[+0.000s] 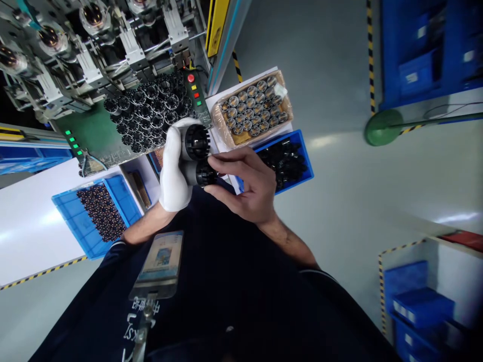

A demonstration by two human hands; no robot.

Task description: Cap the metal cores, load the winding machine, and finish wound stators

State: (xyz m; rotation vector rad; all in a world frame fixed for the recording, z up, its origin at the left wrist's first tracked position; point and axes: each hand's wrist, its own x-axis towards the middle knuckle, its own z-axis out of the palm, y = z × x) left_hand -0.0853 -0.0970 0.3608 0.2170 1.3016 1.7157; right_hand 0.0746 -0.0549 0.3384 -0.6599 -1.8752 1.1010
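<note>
**Both hands meet over a pair of toothed cylinders**

Gloved in white, the left hand (174, 173) is curled round the upper cylinder (197, 142) and the lower cylinder (207, 173), dark things lying side by side, their black toothed ends towards the right hand (251, 183); that one is bare and partly closed, thumb and fingers pinching about the lower cylinder's toothed end. Beyond the left hand, ringed black parts (145, 110) stand crowded on a green work surface (85, 131), with a machine (132, 50) farther off; beyond the right hand sits a plastic-lined box (220, 125) of round parts, and just behind its fingers a blue bin (306, 155) of black pieces; to the left of the gloved hand is a light-blue crate (70, 216) of small coppery parts.

From here, I'd worry about the double hold; if the smooth glove slackens, one cylinder might slide out or knock the other, and a sideways push from the right fingertips could tilt the lower cylinder or strain its teeth.

Glove and fingers hide the far ends of both cylinders; I can't tell whether the right fingertips grip a separate piece; the bin is partly covered by the hand, and the machine runs out of view.
</note>
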